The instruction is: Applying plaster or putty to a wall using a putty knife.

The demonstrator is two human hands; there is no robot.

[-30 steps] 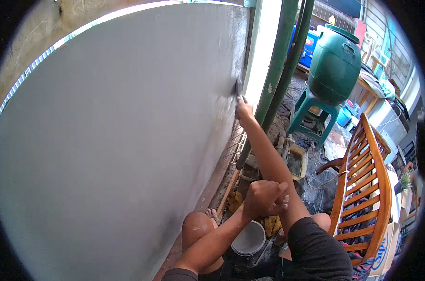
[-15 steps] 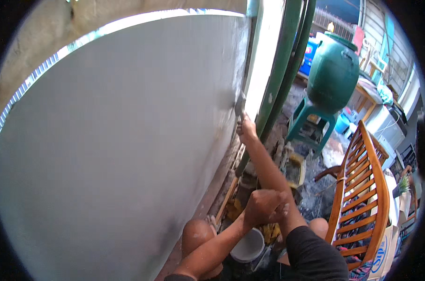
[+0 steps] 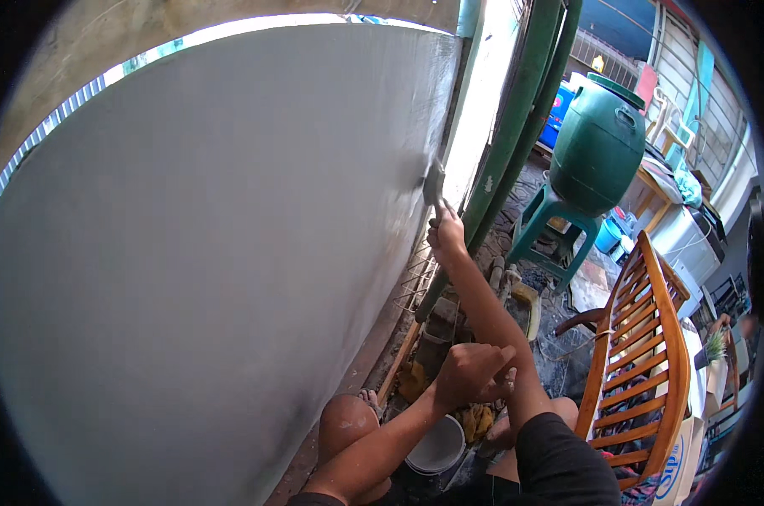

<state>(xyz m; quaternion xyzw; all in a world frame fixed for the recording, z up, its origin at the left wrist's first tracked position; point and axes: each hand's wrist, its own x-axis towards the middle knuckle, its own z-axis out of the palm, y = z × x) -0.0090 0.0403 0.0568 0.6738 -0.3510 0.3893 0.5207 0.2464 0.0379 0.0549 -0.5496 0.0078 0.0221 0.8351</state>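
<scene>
My right hand (image 3: pixel 446 234) is stretched forward and grips the handle of a paintbrush (image 3: pixel 433 182). Its bristles press against the right edge of a large pale grey wall (image 3: pixel 230 253). My left hand (image 3: pixel 470 373) is curled into a fist and rests against my right forearm near the elbow; I see nothing in it. A small white bucket (image 3: pixel 436 445) stands on the ground just below my left hand, beside my bent knee (image 3: pixel 346 422).
Green poles (image 3: pixel 517 135) run up beside the wall's edge. A green barrel (image 3: pixel 599 143) sits on a green plastic stool (image 3: pixel 544 228) to the right. A wooden slatted bench (image 3: pixel 643 354) stands at the lower right. Clutter and bricks lie along the wall's base.
My right hand has drawn the brush a little way down the wall's edge. My left fist has stayed against my right arm.
</scene>
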